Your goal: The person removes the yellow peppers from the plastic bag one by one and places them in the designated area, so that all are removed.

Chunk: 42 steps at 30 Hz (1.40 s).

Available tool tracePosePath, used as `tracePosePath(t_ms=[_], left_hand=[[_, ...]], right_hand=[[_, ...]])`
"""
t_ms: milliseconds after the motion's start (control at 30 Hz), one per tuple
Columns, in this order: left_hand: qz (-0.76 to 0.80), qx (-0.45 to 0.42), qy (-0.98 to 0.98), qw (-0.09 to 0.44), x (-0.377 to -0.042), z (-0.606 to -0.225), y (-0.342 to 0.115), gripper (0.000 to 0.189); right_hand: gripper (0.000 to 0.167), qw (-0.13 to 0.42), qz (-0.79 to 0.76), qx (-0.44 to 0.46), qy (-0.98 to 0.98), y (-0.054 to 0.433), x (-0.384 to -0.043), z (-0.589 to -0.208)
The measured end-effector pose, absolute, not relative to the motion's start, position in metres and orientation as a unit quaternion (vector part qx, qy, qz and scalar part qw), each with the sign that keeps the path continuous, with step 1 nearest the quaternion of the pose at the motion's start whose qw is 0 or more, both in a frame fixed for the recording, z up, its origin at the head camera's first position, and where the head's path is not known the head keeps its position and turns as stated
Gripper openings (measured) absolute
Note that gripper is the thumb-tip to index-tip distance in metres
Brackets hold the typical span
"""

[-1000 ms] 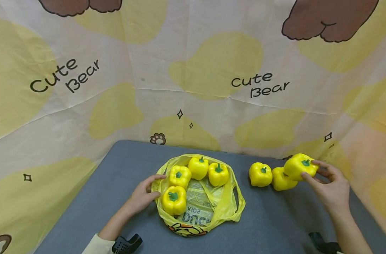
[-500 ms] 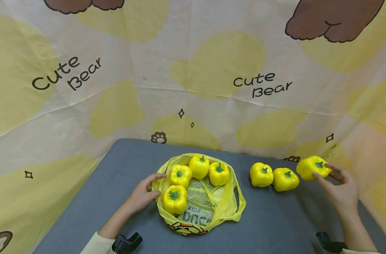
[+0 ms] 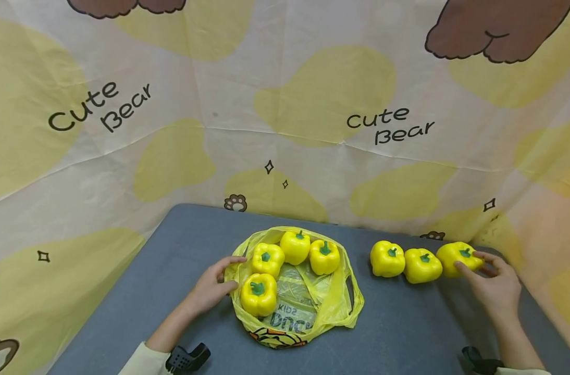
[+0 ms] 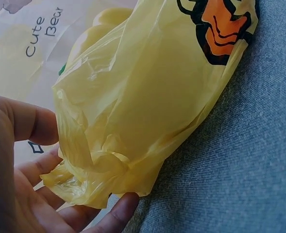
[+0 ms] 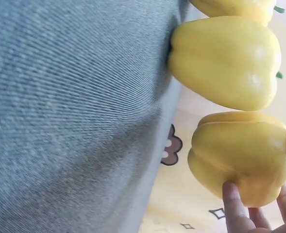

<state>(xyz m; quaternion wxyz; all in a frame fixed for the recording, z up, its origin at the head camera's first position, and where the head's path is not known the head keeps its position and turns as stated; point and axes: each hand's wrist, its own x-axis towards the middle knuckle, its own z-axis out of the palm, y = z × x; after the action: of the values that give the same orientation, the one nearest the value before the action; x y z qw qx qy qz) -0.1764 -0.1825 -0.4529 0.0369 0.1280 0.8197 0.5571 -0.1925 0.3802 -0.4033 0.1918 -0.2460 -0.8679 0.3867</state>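
Observation:
A yellow plastic bag (image 3: 334, 307) lies spread on the table with several yellow bell peppers (image 3: 259, 295) inside. My left hand (image 3: 210, 285) holds the bag's left side; in the left wrist view the crumpled plastic bag (image 4: 118, 121) sits between thumb and fingers. On the right, my right hand (image 3: 497, 285) grips a yellow bell pepper (image 3: 454, 258) from its right side, stem toward me. In the right wrist view, backdrop shows between this bell pepper (image 5: 240, 158) and the table. Two more bell peppers, a left one (image 3: 387, 259) and a middle one (image 3: 423, 265), stand beside it.
The dark grey table (image 3: 191, 250) ends at a printed fabric backdrop (image 3: 304, 104) behind. A black wrist device (image 3: 188, 358) is on the left wrist, another (image 3: 479, 360) on the right. Grey tabletop lies between the bag and the three peppers.
My right hand has carried its pepper rightward past the middle pepper, then lowered it at the row's right end. The left hand and the bag have stayed put.

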Motion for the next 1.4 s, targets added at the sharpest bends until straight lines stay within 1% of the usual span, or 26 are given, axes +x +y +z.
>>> tracePosePath(t_ms=[333,767,1400], left_hand=[[0.551,0.119,0.826,0.036,-0.176,-0.452,-0.182,0.051],[0.559,0.125,0.819,0.037,-0.176,-0.453,-0.182,0.051],[0.549,0.129,0.825,0.033,-0.179,-0.453,-0.181,0.051]], right_hand=[[0.065,0.156,0.373,-0.244,-0.881,0.381,-0.192,-0.413],[0.067,0.126,0.35,-0.249,-0.894,0.377,-0.192,-0.421],[0.066,0.128,0.35,-0.238,-0.897,0.373,-0.188,-0.42]])
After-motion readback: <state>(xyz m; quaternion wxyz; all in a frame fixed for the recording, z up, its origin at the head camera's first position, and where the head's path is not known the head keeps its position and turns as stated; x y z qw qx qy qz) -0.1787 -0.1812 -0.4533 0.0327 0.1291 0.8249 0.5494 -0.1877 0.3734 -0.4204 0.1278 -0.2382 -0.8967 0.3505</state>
